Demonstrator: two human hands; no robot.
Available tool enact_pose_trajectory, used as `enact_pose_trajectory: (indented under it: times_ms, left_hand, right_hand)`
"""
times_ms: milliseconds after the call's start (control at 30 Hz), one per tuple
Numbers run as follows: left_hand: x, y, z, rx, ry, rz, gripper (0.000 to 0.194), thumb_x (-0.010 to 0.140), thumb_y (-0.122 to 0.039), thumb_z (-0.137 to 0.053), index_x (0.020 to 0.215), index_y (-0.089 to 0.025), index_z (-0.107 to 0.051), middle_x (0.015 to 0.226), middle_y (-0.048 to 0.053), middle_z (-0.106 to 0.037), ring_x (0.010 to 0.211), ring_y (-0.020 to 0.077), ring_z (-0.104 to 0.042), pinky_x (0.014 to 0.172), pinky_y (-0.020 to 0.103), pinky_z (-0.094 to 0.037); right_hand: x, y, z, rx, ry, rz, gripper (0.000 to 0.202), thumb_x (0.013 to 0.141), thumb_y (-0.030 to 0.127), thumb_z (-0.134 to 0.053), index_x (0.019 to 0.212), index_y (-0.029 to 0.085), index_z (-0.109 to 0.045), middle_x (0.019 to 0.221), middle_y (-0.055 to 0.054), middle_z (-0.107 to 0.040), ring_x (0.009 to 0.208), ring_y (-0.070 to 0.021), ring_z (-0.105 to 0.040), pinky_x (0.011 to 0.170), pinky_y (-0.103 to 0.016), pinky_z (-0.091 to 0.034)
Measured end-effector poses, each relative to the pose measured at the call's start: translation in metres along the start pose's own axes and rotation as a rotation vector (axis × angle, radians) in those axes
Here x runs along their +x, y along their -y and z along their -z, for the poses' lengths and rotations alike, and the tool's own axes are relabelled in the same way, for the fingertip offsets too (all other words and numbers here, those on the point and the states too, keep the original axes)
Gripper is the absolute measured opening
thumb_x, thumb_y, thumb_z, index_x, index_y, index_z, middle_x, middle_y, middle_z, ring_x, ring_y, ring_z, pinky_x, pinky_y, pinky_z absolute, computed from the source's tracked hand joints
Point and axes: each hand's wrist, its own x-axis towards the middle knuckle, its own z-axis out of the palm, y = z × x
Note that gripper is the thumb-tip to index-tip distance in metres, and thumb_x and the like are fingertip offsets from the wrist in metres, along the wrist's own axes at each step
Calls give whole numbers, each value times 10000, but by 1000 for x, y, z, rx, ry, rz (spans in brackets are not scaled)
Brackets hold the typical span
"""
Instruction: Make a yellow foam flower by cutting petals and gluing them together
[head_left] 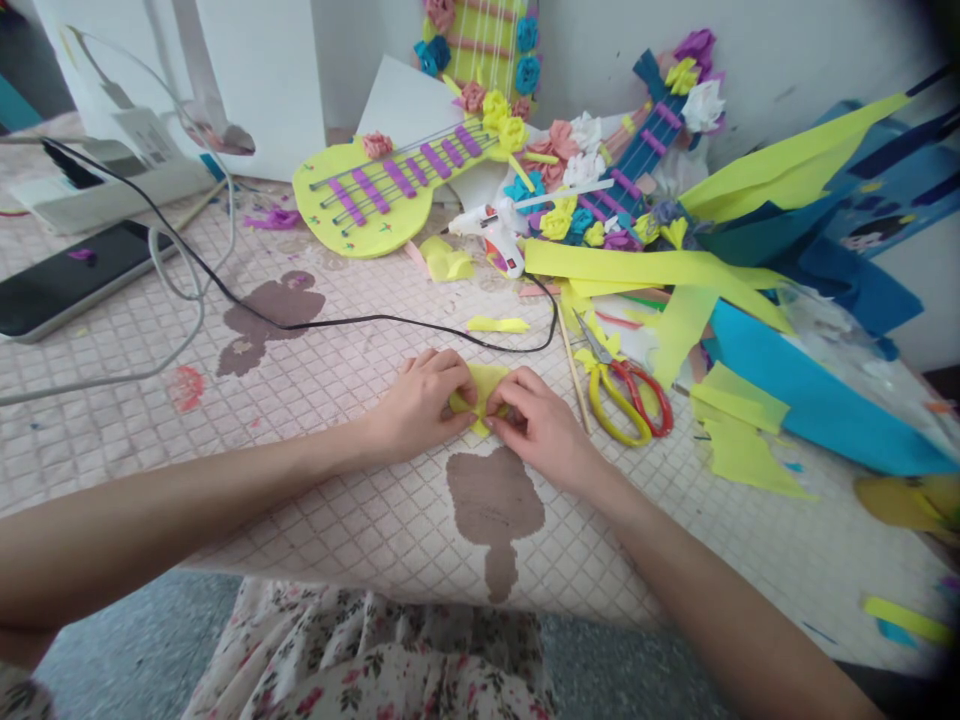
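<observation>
A small piece of yellow crepe paper [489, 380] is pinched between my two hands near the middle of the table. My left hand [433, 395] grips its left side with thumb and fingers pressed together. On the other side my right hand [541, 425] pinches the lower right edge, fingers curled. The paper looks gathered at the bottom, where the fingertips almost meet. Just right of my right hand lie scissors [626, 395] with one yellow and one red handle, beside a thin wooden stick [576, 375]. A narrow yellow paper strip [499, 325] rests beyond my hands.
A white glue gun [495, 238] lies behind my hands, its black cord [360, 320] crossing the table. Paper guitars [367, 195] with paper flowers stand at the back. Yellow and blue crepe sheets [817, 395] pile up right. A phone [82, 270] and power strip [112, 190] sit left.
</observation>
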Motion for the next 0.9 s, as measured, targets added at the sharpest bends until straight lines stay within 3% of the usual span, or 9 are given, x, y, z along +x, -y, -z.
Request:
enact_pose_trajectory:
  times_ms: [133, 400, 600, 900]
  left_hand:
    - [0, 0, -1, 9, -17, 10, 135, 728, -165, -617, 843, -170, -545, 928, 53, -568, 908, 217, -493, 807, 377, -403]
    - [1, -1, 1, 9, 18, 3, 54, 771, -197, -609, 779, -170, -563, 900, 50, -561, 892, 208, -492, 811, 381, -399]
    - [1, 0, 0, 2, -2, -5, 56, 759, -189, -610, 772, -168, -560, 888, 47, -560, 880, 202, -498, 811, 378, -404]
    - [4, 5, -2, -56, -45, 9, 104, 715, -142, -606, 794, -176, -548, 885, 38, -591, 876, 201, -523, 799, 366, -418]
  right_hand:
    - [-1, 1, 1, -5, 16, -16, 68, 800, 170, -578, 829, 208, -531, 936, -14, -496, 710, -109, -519, 629, -251, -423]
    - [-1, -1, 5, -1, 68, 0, 169, 749, 198, -643, 870, 213, -526, 985, -22, -490, 741, -120, -517, 649, -263, -442]
    - [-1, 3, 5, -14, 72, 10, 107, 888, 303, -495, 868, 200, -520, 952, -32, -480, 721, -117, -514, 646, -273, -440]
    - [-1, 5, -1, -92, 61, -55, 214, 759, 313, -662, 881, 213, -517, 975, -19, -484, 727, -127, -541, 652, -291, -446]
